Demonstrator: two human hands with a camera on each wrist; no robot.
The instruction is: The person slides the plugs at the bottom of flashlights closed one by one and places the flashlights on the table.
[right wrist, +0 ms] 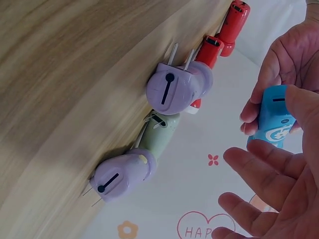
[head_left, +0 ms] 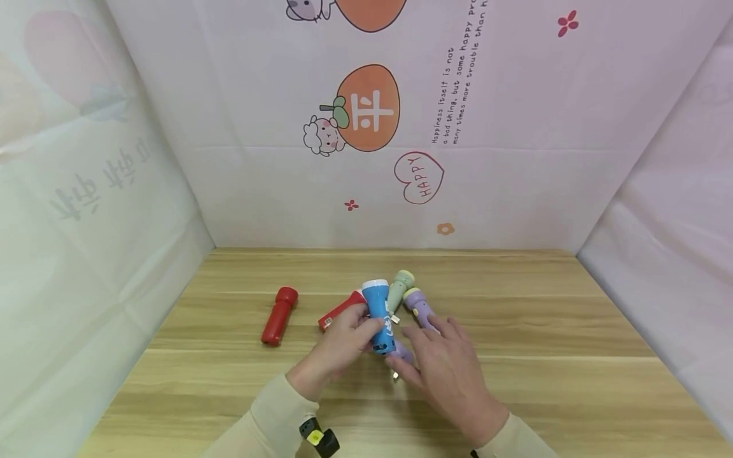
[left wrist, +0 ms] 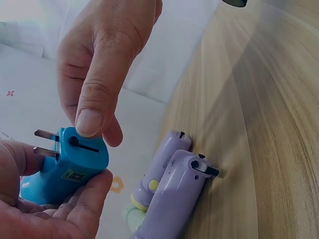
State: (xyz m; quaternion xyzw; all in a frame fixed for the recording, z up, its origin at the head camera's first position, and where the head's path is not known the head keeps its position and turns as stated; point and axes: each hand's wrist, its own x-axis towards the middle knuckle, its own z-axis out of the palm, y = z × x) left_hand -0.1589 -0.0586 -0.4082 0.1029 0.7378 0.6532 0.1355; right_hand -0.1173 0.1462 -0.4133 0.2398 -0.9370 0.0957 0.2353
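Observation:
My left hand (head_left: 343, 343) grips a blue flashlight (head_left: 378, 312) with a white head, tilted above the table. In the left wrist view, two metal plug prongs (left wrist: 46, 142) stick out of the flashlight's base, beside a slot with a black slider (left wrist: 75, 141). My right hand (head_left: 446, 369) touches that end with its thumb, while its other fingers spread loosely away. Under and beside the hands lie two purple flashlights (head_left: 418, 304) (left wrist: 177, 191) with metal prongs showing. A pale green flashlight (head_left: 399, 291) and a red flashlight (head_left: 342, 310) lie just behind.
Another red flashlight (head_left: 279, 316) lies apart on the left of the wooden table (head_left: 544, 331). Printed white cloth (head_left: 504, 191) hangs behind the table and along both sides.

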